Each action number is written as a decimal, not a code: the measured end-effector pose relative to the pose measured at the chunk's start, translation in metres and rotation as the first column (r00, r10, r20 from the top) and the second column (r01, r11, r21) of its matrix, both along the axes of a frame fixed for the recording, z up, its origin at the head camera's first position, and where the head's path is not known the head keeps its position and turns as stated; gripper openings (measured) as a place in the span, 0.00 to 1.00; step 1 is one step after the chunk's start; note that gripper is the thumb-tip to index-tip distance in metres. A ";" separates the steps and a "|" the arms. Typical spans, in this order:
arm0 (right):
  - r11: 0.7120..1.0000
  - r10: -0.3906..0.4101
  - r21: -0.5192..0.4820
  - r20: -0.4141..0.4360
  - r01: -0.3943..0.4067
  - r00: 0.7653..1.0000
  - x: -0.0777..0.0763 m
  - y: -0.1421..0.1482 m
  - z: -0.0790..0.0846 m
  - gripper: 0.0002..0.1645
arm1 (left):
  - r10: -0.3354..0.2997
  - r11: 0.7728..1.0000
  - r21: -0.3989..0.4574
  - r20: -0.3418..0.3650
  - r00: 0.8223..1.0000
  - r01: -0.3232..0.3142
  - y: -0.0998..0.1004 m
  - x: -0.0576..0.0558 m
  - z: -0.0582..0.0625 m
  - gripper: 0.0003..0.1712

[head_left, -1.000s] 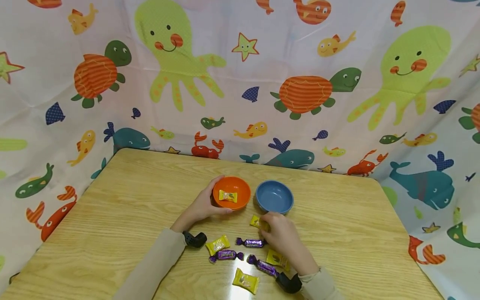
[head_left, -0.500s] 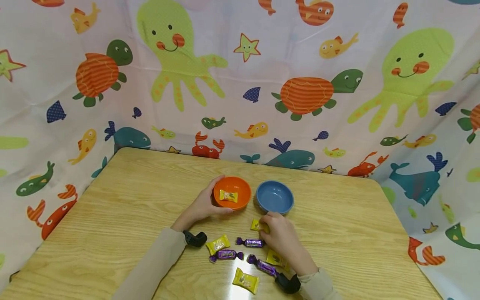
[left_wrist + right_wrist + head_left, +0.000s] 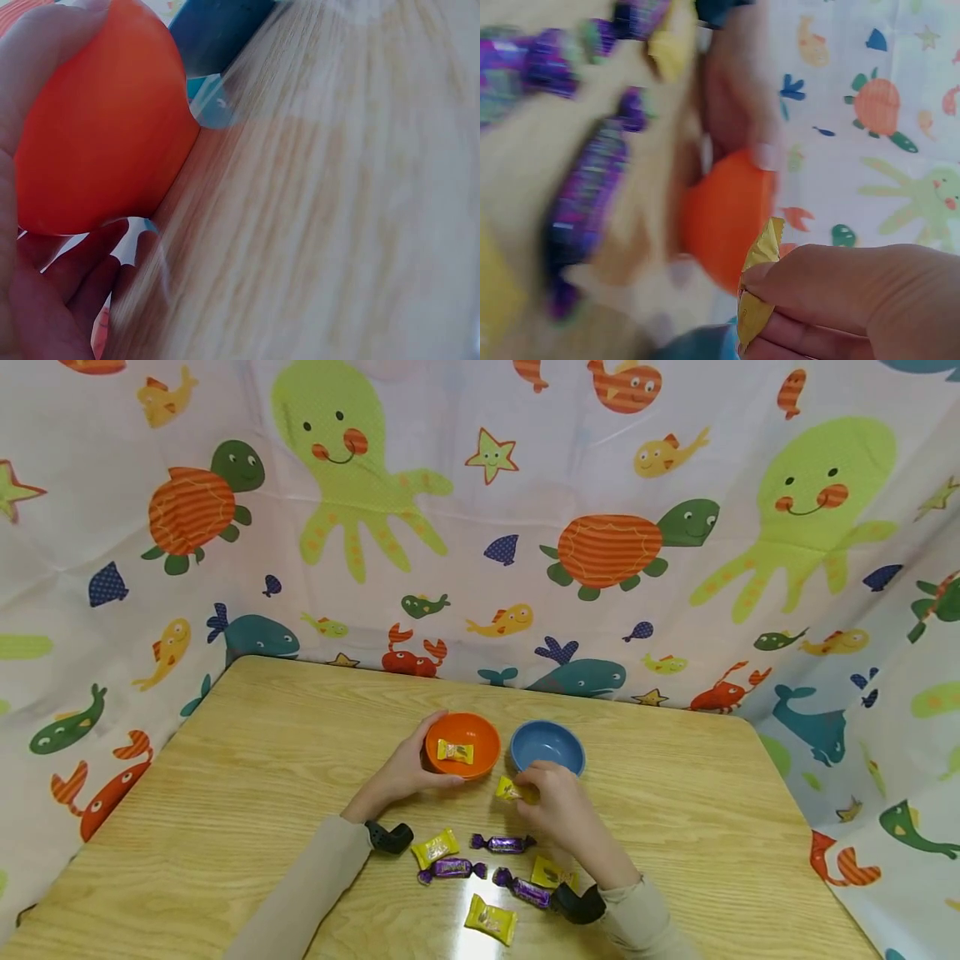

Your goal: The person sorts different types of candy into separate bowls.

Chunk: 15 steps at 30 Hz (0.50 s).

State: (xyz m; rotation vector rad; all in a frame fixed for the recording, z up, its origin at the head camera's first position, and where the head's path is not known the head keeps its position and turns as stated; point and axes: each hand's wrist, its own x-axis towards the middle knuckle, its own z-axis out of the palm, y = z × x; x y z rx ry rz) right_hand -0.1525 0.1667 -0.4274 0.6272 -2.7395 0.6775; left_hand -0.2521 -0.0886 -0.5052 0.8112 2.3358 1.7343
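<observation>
My left hand [image 3: 405, 770] grips the orange bowl [image 3: 483, 752], thumb on the near side and fingers round the far-left side. One yellow-wrapped candy [image 3: 455, 752] lies inside that bowl. In the left wrist view the orange bowl [image 3: 105, 127] fills the upper left. Between thumb and fingers my right hand [image 3: 558, 810] pinches another yellow-wrapped candy [image 3: 507, 788], raised off the table just in front of the blue bowl [image 3: 547, 745]. In the right wrist view this candy [image 3: 759, 300] stands on edge, partly covered by the thumb.
Nearer me on the wooden table [image 3: 315, 718] lie purple twist-wrapped candies [image 3: 504, 844] and yellow-wrapped candies [image 3: 491, 920]. One yellow candy [image 3: 551, 872] is partly behind the right forearm. A sea-animal cloth [image 3: 487, 568] hangs along the table's back and sides.
My right hand has lifted the yellow candy and moved it slightly away from me, toward the bowls. My left hand and the orange bowl have stayed put.
</observation>
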 end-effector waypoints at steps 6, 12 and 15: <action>0.998 0.037 -0.046 0.030 -0.036 0.999 -0.019 -0.008 0.025 0.09 | -0.001 1.000 0.007 0.001 1.000 0.001 0.000 -0.002 -0.001 0.63; 0.994 0.085 -0.081 0.128 -0.075 0.988 -0.046 -0.024 0.031 0.09 | 0.012 1.000 -0.013 0.018 1.000 -0.012 -0.001 -0.002 -0.002 0.63; 0.988 0.135 -0.097 0.164 -0.120 0.977 -0.058 -0.035 0.027 0.09 | 0.005 1.000 -0.013 0.021 1.000 -0.005 -0.001 -0.001 -0.002 0.63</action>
